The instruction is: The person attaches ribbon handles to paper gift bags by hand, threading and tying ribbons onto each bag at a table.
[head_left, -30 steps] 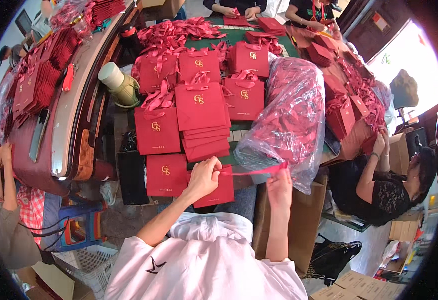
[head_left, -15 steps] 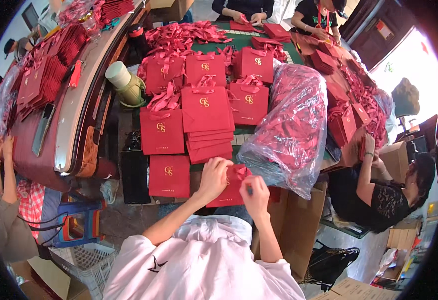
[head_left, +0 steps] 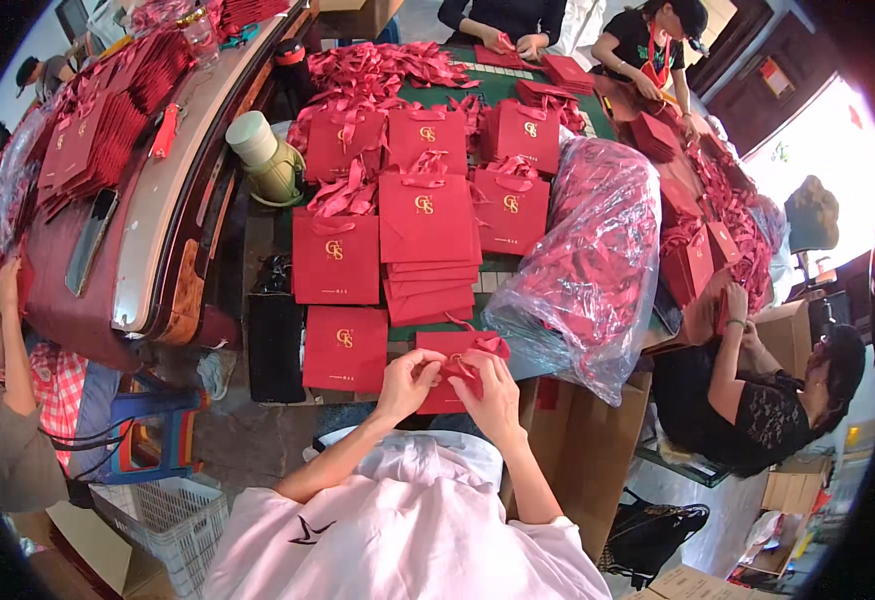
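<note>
A small red paper gift bag [head_left: 444, 345] with gold print lies at the near table edge, partly covered by my hands. Over its right top sits a loop of red ribbon [head_left: 488, 345]. My right hand [head_left: 493, 402] is closed on this ribbon at the bag's front. Beside it, my left hand [head_left: 408, 385] is pinched together at the bag's left side; whatever its fingertips hold is too small to make out. To the left lies another red bag [head_left: 346, 350], flat. Beyond my hands a stack of red bags [head_left: 428, 220] lies with ribbon handles at its top.
A clear plastic sack of red ribbon [head_left: 593, 260] bulges at the right, above an open cardboard box [head_left: 583, 430]. A green flask [head_left: 266, 160] stands back left. More bags and heaped ribbon [head_left: 388, 70] fill the far table. Co-workers [head_left: 758, 390] sit around.
Both hands have come closer together and lower over the bag. The right hand has moved left and now grips the ribbon. The view has shifted slightly.
</note>
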### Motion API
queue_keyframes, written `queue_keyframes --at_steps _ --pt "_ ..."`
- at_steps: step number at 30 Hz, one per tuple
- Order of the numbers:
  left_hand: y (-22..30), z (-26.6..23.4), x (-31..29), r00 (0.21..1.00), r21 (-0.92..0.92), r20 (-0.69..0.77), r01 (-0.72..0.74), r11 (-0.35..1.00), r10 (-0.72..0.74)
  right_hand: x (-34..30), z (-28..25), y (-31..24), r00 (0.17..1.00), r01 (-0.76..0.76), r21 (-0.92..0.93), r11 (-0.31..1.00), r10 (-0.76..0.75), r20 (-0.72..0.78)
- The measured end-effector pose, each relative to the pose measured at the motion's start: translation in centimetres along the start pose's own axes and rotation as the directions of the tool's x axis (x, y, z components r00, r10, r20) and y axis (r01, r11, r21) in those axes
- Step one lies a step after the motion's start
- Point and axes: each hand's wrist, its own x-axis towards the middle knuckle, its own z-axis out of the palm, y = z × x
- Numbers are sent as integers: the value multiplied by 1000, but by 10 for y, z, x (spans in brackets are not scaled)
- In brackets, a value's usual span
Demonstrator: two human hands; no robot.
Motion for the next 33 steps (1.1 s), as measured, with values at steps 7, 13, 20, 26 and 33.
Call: queue_keyframes --at_steps 7,13,20,26,33 --pt "9 -5 5 984 93 69 -170 981 164 1 25 7 944 -331 325 886 317 97" --pt "15 -25 24 913 717 155 -366 593 376 2 42 30 990 -131 135 982 137 -39" --pt "5 -21 35 922 764 241 -373 526 304 3 59 37 977 -206 77 976 210 -43" --pt "13 -19 36 923 681 248 -382 625 294 4 56 30 959 -280 116 953 283 -9" --pt "26 -18 33 908 649 249 -415 637 337 6 52 20 943 -330 170 929 333 6"
